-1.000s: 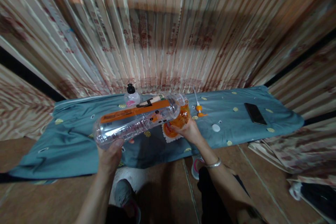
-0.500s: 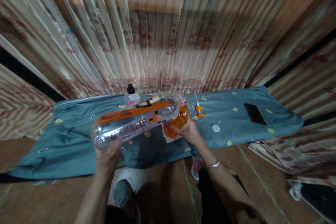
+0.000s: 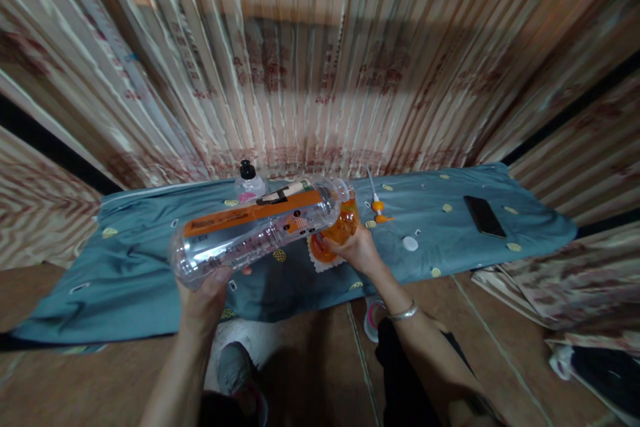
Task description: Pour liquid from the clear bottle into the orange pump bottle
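The left hand [image 3: 206, 293] is gripping 1 clear bottle [image 3: 255, 230], tilted over the table; the right hand [image 3: 357, 250], half closed, is holding 1 orange bottle [image 3: 344, 223] at its mouth.

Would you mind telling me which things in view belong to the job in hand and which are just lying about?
Seemingly in the job:
clear bottle, tilted in the left hand
orange bottle, in the right hand
orange pump top, probably the orange bottle's
white disc, perhaps a cap

Seemingly just lying about:
dark phone-like slab
black-topped bottle, standing
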`<state>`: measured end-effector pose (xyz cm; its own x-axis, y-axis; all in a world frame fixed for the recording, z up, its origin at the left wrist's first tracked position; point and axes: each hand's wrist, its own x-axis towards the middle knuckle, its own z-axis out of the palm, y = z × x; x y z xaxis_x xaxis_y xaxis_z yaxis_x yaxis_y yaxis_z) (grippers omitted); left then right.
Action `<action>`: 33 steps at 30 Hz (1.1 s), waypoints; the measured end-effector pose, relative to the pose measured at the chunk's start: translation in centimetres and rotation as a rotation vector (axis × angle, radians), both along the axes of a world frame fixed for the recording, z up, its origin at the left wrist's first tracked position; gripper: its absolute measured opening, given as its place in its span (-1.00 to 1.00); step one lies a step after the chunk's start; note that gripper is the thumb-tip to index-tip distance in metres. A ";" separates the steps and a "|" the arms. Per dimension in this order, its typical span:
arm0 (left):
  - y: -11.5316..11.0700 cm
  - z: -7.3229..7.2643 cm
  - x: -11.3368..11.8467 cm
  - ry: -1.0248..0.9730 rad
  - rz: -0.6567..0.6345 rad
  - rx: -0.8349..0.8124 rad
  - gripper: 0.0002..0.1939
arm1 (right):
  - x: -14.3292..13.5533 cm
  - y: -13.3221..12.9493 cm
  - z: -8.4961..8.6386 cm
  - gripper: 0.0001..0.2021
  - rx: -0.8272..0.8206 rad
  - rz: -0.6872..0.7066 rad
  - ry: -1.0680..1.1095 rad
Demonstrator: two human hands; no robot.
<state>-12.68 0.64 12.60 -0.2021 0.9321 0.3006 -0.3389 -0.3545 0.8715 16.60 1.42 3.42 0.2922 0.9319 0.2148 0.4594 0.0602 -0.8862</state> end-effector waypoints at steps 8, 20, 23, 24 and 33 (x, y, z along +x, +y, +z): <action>-0.3 -0.3 0.0 -0.006 0.011 -0.018 0.09 | 0.1 0.0 -0.2 -0.24 -0.009 -0.020 -0.015; -0.3 -0.1 0.0 -0.018 -0.003 -0.001 0.02 | 0.2 0.0 -0.1 -0.26 -0.014 -0.036 -0.025; -0.4 -0.2 0.0 -0.018 0.005 -0.026 0.03 | 0.1 0.0 -0.1 -0.27 -0.014 -0.039 -0.028; -0.4 -0.2 0.0 -0.018 0.003 -0.030 0.04 | 0.1 0.0 -0.1 -0.28 -0.020 -0.036 -0.032; -0.1 -0.6 -0.7 0.001 -0.028 -0.032 -0.06 | 0.3 0.0 -0.1 -0.29 -0.044 -0.031 -0.038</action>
<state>-13.41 0.54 11.96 -0.1756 0.9464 0.2710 -0.3479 -0.3172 0.8823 16.88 1.41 3.36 0.3137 0.9313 0.1849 0.4939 0.0063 -0.8695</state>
